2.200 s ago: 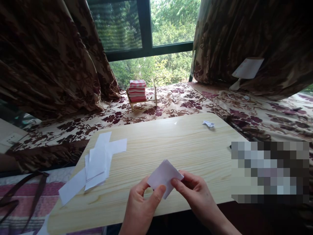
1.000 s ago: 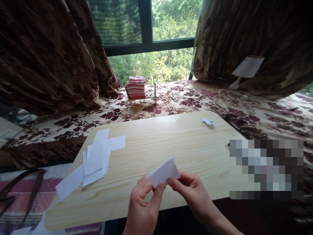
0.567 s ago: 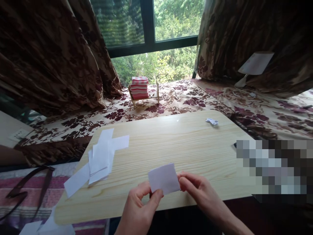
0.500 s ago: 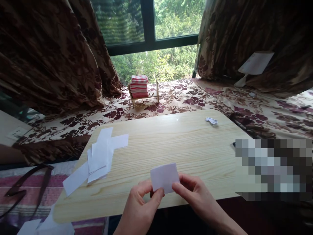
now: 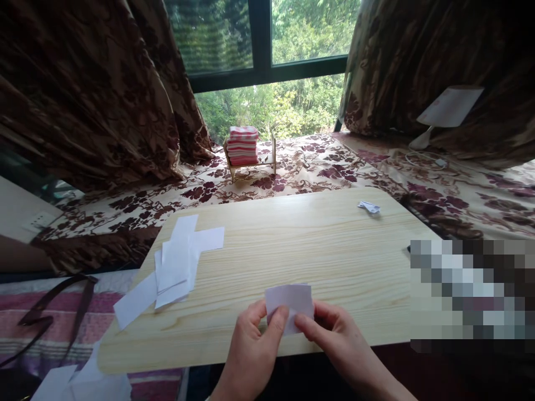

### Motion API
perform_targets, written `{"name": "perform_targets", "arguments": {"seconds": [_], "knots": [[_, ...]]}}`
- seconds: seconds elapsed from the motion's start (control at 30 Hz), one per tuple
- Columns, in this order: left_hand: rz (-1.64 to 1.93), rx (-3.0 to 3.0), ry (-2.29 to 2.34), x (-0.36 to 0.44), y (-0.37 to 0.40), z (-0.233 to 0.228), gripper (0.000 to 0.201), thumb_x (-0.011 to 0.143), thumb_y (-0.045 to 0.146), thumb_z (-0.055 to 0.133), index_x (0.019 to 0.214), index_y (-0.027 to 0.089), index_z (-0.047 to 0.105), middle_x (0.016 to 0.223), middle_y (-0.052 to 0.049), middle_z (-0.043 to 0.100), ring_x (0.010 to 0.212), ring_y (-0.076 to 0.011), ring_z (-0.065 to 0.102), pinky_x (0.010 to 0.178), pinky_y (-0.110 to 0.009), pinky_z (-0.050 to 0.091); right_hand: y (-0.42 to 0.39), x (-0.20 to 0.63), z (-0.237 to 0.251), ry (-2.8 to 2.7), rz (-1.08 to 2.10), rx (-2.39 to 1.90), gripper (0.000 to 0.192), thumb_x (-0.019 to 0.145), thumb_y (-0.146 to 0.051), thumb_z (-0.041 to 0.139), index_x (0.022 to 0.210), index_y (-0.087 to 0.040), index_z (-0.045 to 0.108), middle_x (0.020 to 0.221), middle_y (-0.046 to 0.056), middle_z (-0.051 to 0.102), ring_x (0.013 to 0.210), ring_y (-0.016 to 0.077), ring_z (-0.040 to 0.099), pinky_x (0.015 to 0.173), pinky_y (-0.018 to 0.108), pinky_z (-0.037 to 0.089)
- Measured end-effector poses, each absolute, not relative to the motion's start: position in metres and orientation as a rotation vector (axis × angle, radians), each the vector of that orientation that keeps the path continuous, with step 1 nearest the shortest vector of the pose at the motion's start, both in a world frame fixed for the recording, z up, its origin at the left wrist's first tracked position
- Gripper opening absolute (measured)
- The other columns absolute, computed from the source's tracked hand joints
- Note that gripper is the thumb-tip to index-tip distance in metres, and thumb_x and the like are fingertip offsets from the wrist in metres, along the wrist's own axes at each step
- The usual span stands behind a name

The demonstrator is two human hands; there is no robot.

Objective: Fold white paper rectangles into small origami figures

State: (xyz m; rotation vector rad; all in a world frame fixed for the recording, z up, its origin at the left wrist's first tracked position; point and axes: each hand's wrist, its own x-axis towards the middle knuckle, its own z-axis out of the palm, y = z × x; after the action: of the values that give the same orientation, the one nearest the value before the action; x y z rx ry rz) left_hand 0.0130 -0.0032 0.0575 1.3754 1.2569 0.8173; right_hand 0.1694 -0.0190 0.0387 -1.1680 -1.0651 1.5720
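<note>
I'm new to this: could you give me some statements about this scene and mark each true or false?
1. The left hand and right hand both grip a small white paper: true.
2. The paper strips lie on the right half of the table: false, they lie on its left half.
3. The striped stack rests on the table: false, that stack sits on a small stand beyond it.
4. A lamp stands in front of the right-hand curtain: true.
</note>
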Motion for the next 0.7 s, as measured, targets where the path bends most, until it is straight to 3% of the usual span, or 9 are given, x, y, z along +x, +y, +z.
{"name": "perform_targets", "arguments": {"seconds": [0.17,0.33,0.53,0.63,0.7], "knots": [[0.903,1.445,1.363,0.017,-0.005,0.049,0.037,0.09,0.043,0.051,0.067,0.017,0.063,0.067,-0.002,0.062,0.073,-0.0186,0.059,0.069,-0.026,0.047,-0.019,0.17,0.041,-1.233,1.558,-1.128,0.038,0.085,-0.051,0.059,0.081,-0.016,0.074,0.077,0.004,0.069,0.075,0.0197,0.06,0.071,0.029,0.046],[0.903,1.565,1.321,0.018,-0.011,0.043,0.037,0.092,0.041,0.048,0.066,0.017,0.061,0.065,-0.002,0.06,0.065,-0.0157,0.056,0.063,-0.024,0.046,-0.019,0.174,0.046,-1.294,1.502,-1.092,0.037,0.09,-0.048,0.053,0.088,-0.018,0.074,0.084,0.004,0.071,0.085,0.0213,0.062,0.079,0.029,0.046],[1.03,1.498,1.519,-0.001,-0.009,0.041,0.04,0.087,0.045,0.054,0.058,0.019,0.055,0.055,0.001,0.054,0.054,-0.0136,0.051,0.053,-0.021,0.042,-0.014,0.198,0.039,-1.367,1.294,-1.315,0.04,0.087,-0.048,0.055,0.063,-0.018,0.063,0.06,-0.001,0.054,0.06,0.0139,0.047,0.058,0.025,0.038],[1.129,1.414,1.66,-0.009,-0.004,0.043,0.038,0.081,0.05,0.061,0.06,0.018,0.059,0.053,0.001,0.054,0.054,-0.0149,0.052,0.051,-0.022,0.043,-0.009,0.208,0.037,-1.239,1.184,-1.43,0.041,0.086,-0.053,0.055,0.063,-0.019,0.061,0.054,-0.003,0.045,0.055,0.0123,0.039,0.052,0.024,0.033],[1.034,1.521,1.502,-0.003,-0.006,0.045,0.037,0.085,0.047,0.057,0.06,0.018,0.059,0.056,0.0,0.056,0.055,-0.0147,0.052,0.054,-0.022,0.043,-0.008,0.205,0.039,-1.268,1.247,-1.344,0.041,0.088,-0.053,0.053,0.066,-0.019,0.061,0.06,-0.002,0.048,0.059,0.0127,0.042,0.055,0.024,0.036]]}}
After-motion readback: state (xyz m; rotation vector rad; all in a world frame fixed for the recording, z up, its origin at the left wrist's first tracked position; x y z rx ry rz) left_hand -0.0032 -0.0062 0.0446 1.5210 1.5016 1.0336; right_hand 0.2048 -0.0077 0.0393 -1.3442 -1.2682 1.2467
